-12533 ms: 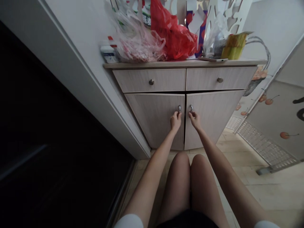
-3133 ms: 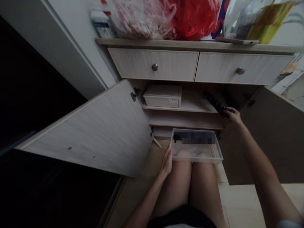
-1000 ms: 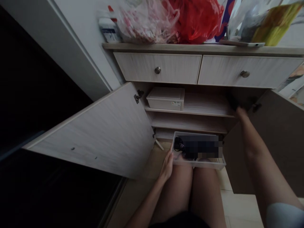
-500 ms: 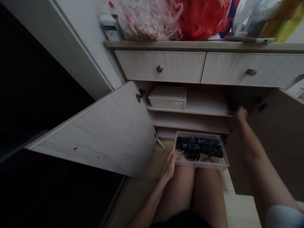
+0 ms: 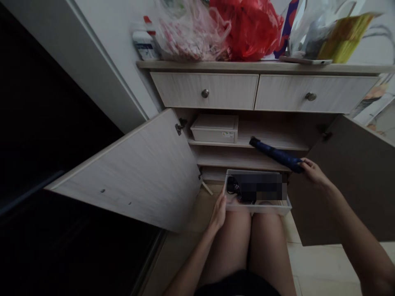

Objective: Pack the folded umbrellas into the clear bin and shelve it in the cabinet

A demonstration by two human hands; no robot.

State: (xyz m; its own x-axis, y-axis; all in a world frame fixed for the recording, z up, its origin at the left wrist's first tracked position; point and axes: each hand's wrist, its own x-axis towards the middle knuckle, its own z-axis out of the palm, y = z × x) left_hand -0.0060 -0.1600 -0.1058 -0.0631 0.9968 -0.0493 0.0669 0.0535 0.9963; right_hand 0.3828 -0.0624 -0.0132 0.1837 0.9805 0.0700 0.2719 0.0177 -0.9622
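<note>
A folded dark blue umbrella is pinched at one end by my right hand. It hangs slantwise in front of the cabinet shelves, its black end pointing up and left. My left hand grips the left side of a clear plastic bin that rests on my knees. Dark folded items lie in the bin, partly hidden by a blurred patch; a black end with a strap shows at their left. A lidded white box sits on the upper shelf at the left.
Both cabinet doors stand open, the left door and the right door. Above are two closed drawers. On the cabinet top are a red bag, a pinkish plastic bag, a white bottle and a phone-like slab.
My right hand has come out of the right end of the upper shelf with the blue umbrella, moving toward the bin. My left hand stays on the bin.
</note>
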